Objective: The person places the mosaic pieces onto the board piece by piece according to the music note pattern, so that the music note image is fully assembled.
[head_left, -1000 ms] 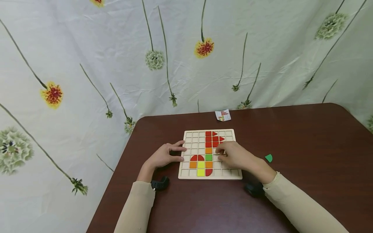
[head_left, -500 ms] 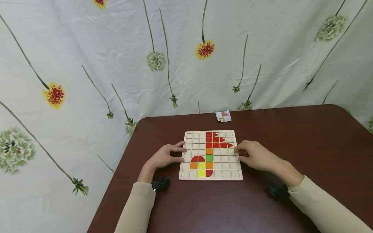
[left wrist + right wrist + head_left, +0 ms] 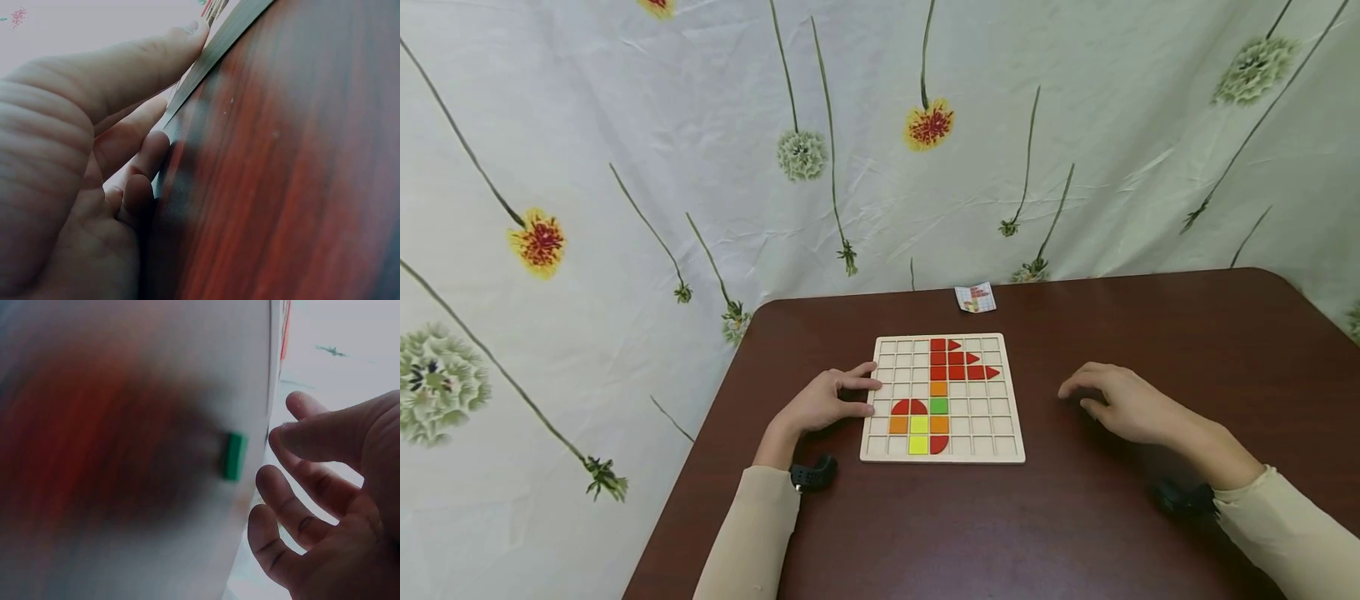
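A pale wooden grid board (image 3: 977, 425) lies on the table, with red, orange, yellow and green pieces set in its squares. My left hand (image 3: 823, 402) rests at the board's left edge, fingers and thumb extended against it; the left wrist view has the thumb (image 3: 144, 65) at the board's side. To the right of the board, my right hand (image 3: 1131, 406) is over the table with loosely bent fingers and holds nothing. A small green piece (image 3: 234, 456) shows near its fingertips in the right wrist view; in the head view the hand hides it.
A small printed card (image 3: 975, 297) with a coloured grid pattern lies behind the board, near the back edge of the dark brown table (image 3: 925, 525). Behind the table hangs a pale cloth (image 3: 700, 125) printed with flowers.
My right hand has left the board and moved right to where the green piece lay. A red pointed piece shows at the end of the third row. The left hand has stayed put.
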A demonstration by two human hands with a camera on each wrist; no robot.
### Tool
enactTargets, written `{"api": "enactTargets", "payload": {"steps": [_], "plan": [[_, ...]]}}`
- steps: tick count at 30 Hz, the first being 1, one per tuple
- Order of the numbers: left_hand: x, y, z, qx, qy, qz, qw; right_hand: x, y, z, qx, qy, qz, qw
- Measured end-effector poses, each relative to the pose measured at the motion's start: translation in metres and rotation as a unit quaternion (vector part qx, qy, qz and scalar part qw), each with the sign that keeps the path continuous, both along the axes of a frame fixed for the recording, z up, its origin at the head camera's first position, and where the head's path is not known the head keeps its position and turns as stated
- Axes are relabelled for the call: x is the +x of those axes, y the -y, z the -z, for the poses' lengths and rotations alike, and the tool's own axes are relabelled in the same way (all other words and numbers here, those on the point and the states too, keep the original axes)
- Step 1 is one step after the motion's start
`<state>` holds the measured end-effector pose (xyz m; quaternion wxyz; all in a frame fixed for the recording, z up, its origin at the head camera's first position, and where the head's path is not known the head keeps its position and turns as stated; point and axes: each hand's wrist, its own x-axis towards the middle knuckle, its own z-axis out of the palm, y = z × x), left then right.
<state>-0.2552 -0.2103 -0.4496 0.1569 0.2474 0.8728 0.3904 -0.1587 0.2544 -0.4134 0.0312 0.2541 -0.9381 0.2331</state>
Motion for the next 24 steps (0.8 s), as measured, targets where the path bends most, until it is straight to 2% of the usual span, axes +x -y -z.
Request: {"api": "enactTargets", "payload": {"steps": [9,12,17,24], "plan": [[0.001,0.000,0.000,0.005,0.005,0.001,1.0000,0.005,-0.025,0.006,0.015,0.044,-0.037,0.998],[0.002,0.001,0.000,0.008,0.004,-0.003,1.0000,0.006,-0.026,0.007,0.009,0.044,-0.047,0.998],[0.002,0.002,-0.001,0.020,0.003,0.000,0.9998,0.007,-0.024,0.007,0.006,0.050,-0.040,0.998],[0.001,0.000,-0.001,0.012,0.004,0.001,0.9999,0.005,-0.019,0.009,0.011,0.074,-0.028,0.997]]}}
